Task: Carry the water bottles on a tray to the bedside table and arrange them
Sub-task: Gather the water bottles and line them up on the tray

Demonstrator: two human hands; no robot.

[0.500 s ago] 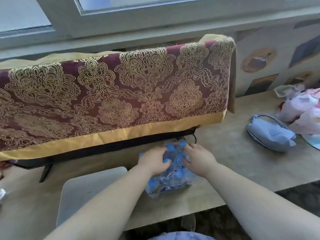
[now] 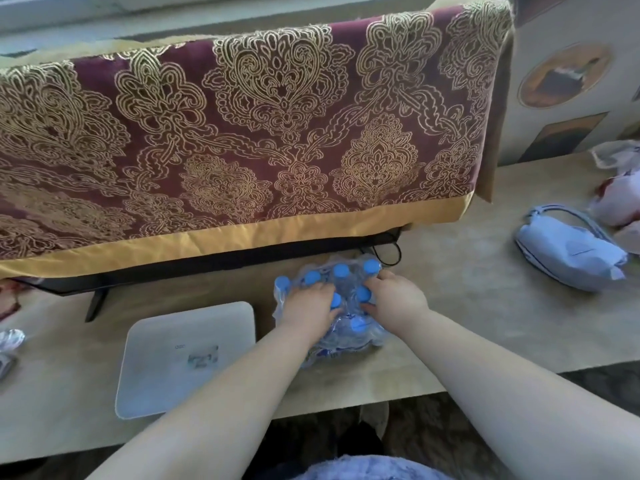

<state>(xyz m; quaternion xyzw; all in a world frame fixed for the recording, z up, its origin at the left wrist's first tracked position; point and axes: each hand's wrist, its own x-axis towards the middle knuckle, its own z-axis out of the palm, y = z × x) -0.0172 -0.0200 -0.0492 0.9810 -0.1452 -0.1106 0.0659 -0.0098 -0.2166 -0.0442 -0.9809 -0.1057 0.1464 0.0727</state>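
We see a shrink-wrapped pack of water bottles [image 2: 332, 306] standing on the beige counter [image 2: 467, 306], just in front of a black flat screen [image 2: 207, 268] draped in a maroon cloth with gold damask pattern [image 2: 242, 133]. The clear crinkled plastic film holds small transparent bottles with round bright-blue caps [image 2: 341, 270]; we count about eight caps, some hidden under the hands. The left hand [image 2: 311, 306] lies on top of the pack's left half, fingers curled down among the caps and gripping the film. The right hand [image 2: 394, 299] presses on the right half, fingers bent around a cap and closed on the wrap as well. Just left of the pack, touching or nearly so, lies a flat white tray [image 2: 180, 358], square with rounded corners, smooth and matte, bearing only a small label. Well apart on the right rests a pale blue soft pouch [image 2: 571, 258] with a strap, near crumpled plastic bags [image 2: 620, 199].
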